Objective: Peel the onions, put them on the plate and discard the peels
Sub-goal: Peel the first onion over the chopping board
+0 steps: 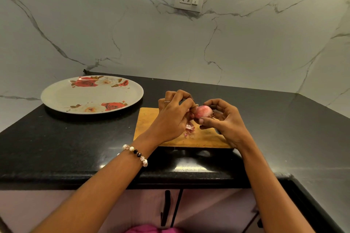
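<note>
Both hands are holding one onion (202, 111) above the cutting board (149, 125): the right hand (223, 121) is gripping it with curled fingers, the left hand (174, 117) is pinching its peel (190, 127). Left of them, the plate (62, 96) is lying on the counter (75, 147).

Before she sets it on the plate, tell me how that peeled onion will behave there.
The onion looks round and smooth, so it will probably roll on the flat flowered plate unless placed gently. Its peeled surface seems glossy, perhaps slippery in the grip of both hands. It looks firm, not floppy.
</note>
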